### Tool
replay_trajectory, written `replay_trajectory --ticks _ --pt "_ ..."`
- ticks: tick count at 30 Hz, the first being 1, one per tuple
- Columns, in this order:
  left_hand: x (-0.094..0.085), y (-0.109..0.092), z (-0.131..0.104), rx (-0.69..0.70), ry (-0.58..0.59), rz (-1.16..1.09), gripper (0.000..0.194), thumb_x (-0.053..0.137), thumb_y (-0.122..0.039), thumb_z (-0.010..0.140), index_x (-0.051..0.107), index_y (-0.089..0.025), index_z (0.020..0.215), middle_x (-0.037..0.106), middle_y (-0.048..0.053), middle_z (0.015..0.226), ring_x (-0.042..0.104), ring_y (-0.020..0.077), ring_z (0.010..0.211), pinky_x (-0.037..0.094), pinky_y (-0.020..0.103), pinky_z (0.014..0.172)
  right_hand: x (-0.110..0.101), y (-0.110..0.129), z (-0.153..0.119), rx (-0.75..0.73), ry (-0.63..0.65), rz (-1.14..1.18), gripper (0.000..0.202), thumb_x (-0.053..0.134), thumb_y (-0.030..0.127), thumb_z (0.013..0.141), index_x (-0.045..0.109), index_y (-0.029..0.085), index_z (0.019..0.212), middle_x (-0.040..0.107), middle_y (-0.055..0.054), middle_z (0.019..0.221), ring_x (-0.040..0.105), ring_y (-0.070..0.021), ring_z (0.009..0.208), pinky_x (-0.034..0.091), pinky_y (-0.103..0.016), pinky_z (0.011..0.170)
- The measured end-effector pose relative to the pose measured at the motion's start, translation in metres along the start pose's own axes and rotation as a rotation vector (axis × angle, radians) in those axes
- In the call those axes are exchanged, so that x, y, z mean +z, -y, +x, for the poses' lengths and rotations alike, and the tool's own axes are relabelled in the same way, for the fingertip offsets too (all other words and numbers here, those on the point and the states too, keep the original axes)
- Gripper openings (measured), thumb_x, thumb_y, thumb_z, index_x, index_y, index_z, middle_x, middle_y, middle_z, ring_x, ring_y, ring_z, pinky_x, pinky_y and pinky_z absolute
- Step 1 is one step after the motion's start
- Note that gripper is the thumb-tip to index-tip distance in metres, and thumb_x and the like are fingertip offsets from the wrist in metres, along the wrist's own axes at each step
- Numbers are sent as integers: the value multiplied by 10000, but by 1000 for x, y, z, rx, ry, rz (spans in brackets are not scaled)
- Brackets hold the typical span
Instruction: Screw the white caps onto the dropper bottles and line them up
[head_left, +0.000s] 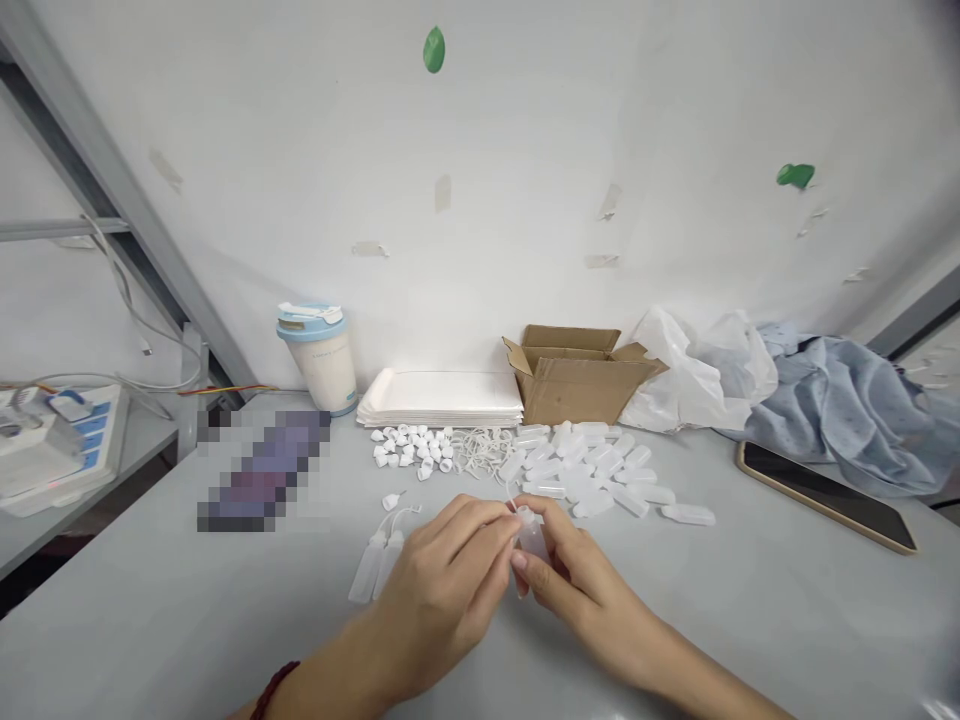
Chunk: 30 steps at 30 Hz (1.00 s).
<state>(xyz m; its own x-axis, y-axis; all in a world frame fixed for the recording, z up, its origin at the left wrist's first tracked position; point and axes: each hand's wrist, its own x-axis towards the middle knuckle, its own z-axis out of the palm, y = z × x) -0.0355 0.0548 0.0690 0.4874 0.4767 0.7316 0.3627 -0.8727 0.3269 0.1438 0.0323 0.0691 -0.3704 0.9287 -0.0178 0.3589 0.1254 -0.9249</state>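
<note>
Over the near middle of the table, my right hand (581, 570) is closed around a small translucent plastic bottle (533, 537), its neck pointing up. My left hand (457, 560) pinches at the bottle's neck, where a thin white strap (511, 490) sticks up past the fingertips; the exact contact is hidden. Beside my left hand lie two bottles (367, 568) with straps looped from their necks, partly covered by the hand. A single white cap (391, 501) lies just beyond them. Farther back are piles of white caps (412, 445), loose straps (484, 452) and several translucent bottles (577, 465).
Along the wall stand a lidded cup (321, 360), a stack of white packets (442, 398), an open cardboard box (577, 390) and a white plastic bag (690, 375). A phone (825, 497) and blue cloth (847, 410) lie right. A power strip (82, 440) is far left.
</note>
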Motion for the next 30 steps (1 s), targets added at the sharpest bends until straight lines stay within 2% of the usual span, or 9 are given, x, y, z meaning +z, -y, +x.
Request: replay_trajectory --ticks 7,12,14,17,22,25,30 --pt "-2 1 3 -7 -21 -3 259 490 -25 861 557 -138 1084 638 83 901 584 182 812 517 316 698 2 1 2 -27 69 108 278 407 392 967 449 188 1152 558 28 717 504 -100 567 409 -242 585" --pt "-7 -2 2 -1 127 58 379 481 -30 826 521 -111 1194 604 119 987 557 207 848 513 345 701 5 2 3 -72 100 314 285 354 430 979 456 171 1039 552 15 710 549 -115 568 432 -253 557" --pt "-8 -4 3 -23 180 75 419 490 -39 815 507 -118 1225 583 126 1026 547 218 890 514 355 723 5 4 4 -76 80 352 279 354 431 980 471 179 963 541 5 743 558 -123 641 448 -259 603" --pt "-8 -4 4 -36 192 101 389 520 -71 821 519 -122 1206 561 138 1082 533 239 970 514 376 780 4 6 5 -71 30 337 273 379 411 979 499 189 874 516 2 785 527 -124 754 444 -267 735" --pt "-7 -2 4 77 189 126 421 566 -107 816 491 -60 1228 572 165 1176 497 273 1118 487 425 928 4 3 5 -56 13 367 272 383 412 978 537 198 908 536 -8 813 512 -142 820 433 -278 801" --pt "-6 -2 4 101 166 136 449 611 -169 820 482 -40 1231 593 171 1166 499 283 1135 498 438 938 5 -1 4 -51 -4 355 268 392 416 974 548 202 935 546 -13 849 516 -147 844 426 -291 841" --pt "-5 -2 1 86 134 145 427 576 -103 830 484 -47 1243 602 165 1161 513 268 1130 509 437 933 5 -4 4 -30 15 377 291 437 416 957 529 234 1164 588 -45 1039 530 -173 1008 419 -319 909"
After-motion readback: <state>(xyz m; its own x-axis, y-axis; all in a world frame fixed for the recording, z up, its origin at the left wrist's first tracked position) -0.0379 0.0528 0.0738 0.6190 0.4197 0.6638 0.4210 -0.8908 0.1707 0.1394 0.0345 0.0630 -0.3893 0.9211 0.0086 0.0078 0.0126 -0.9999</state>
